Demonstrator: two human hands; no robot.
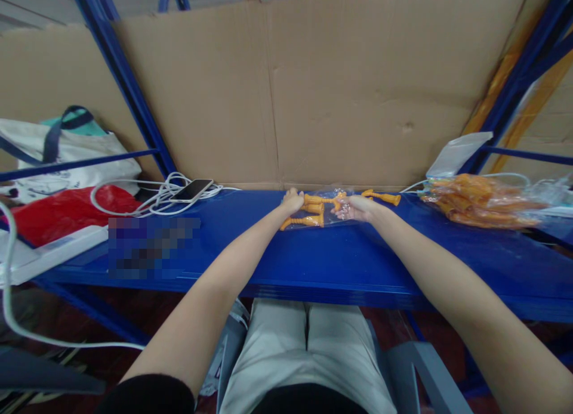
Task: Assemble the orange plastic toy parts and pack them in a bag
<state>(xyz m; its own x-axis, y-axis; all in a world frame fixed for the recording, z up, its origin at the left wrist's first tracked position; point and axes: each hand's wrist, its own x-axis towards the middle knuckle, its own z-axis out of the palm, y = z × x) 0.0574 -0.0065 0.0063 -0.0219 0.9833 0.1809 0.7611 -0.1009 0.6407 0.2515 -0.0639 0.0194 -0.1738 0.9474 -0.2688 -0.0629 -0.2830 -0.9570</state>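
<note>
The left hand (293,201) curls at the left end of a clear bag (335,221) with orange parts (314,209), grip unclear. The right hand (356,208) holds the bag's right side, on the blue table (322,256)

A workshop, it seems: a blue metal table (322,262) with posts (123,74), a cardboard sheet (358,92) behind it, and bagged orange parts (314,209).

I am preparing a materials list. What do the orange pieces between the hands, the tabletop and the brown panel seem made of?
Orange pieces: probably moulded plastic, evenly coloured, slightly shiny.
Tabletop: likely painted metal, smooth blue with reflections.
Brown panel: apparently cardboard, matte, vertically creased.
</note>
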